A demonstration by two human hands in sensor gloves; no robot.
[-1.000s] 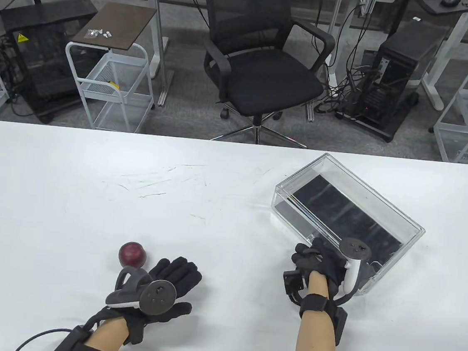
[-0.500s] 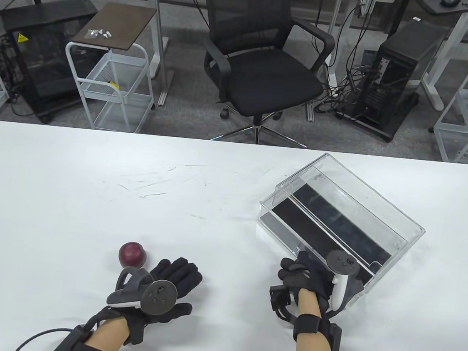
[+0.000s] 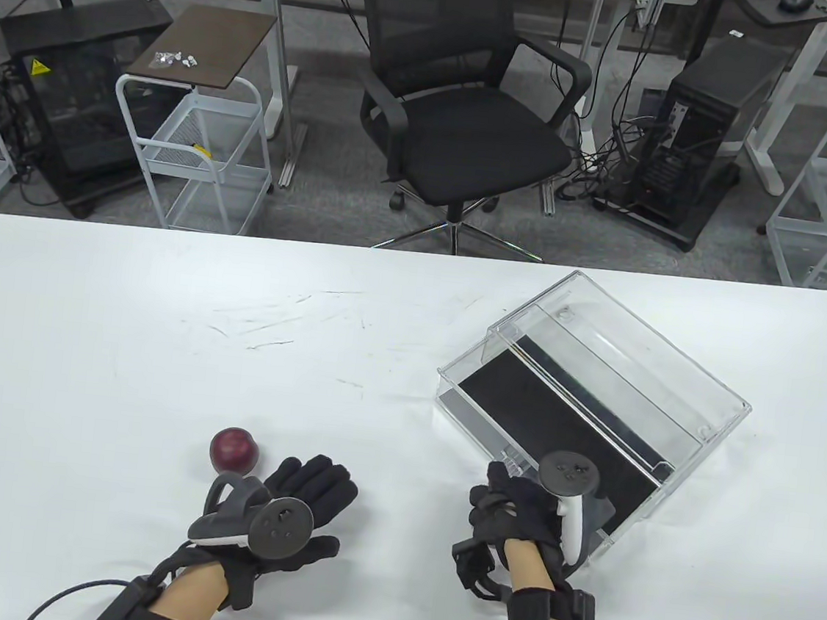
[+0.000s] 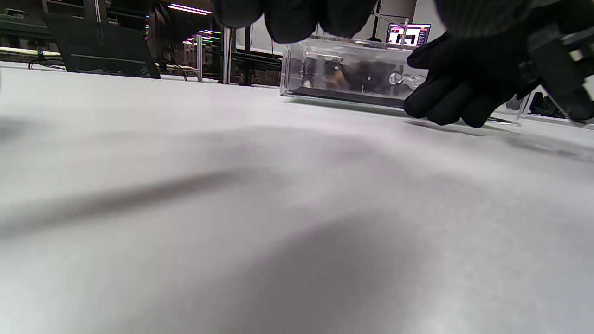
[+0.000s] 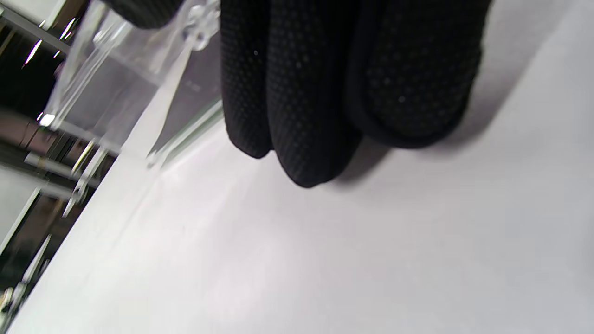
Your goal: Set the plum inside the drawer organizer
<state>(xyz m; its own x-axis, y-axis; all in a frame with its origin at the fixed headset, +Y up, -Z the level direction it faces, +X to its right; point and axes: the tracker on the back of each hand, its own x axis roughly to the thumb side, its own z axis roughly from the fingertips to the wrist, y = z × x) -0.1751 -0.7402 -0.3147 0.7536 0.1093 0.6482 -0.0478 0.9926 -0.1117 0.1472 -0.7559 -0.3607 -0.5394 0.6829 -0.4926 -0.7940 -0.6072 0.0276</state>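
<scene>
Table view, from above: at the near right of a white table (image 3: 125,309), the right hand (image 3: 514,509) grips the small knob at the front of a clear plastic drawer organizer (image 3: 672,374), whose drawer (image 3: 483,387) stands partly out of its shell with a black liner showing inside. In the right wrist view three gloved fingers (image 5: 297,93) lie pressed together and curled down toward the table, with the clear knob (image 5: 199,21) just beside them; whether the thumb closes on the knob from the other side cannot be told. The plum (image 3: 233,450) sits on the table well apart from the drawer, just beyond the left hand (image 3: 302,494), which rests flat with fingers lightly spread and holds nothing. The step in hand appears to be opening the drawer, and doing it well likely means drawing straight along the drawer's own slanted line — not square to the table edge — so the light shell does not skate or twist. A gap wider than the plum should be enough — pulling further risks the drawer coming free. The idle left hand looks best placed to fetch the fruit, which is round and liable to roll if nudged
</scene>
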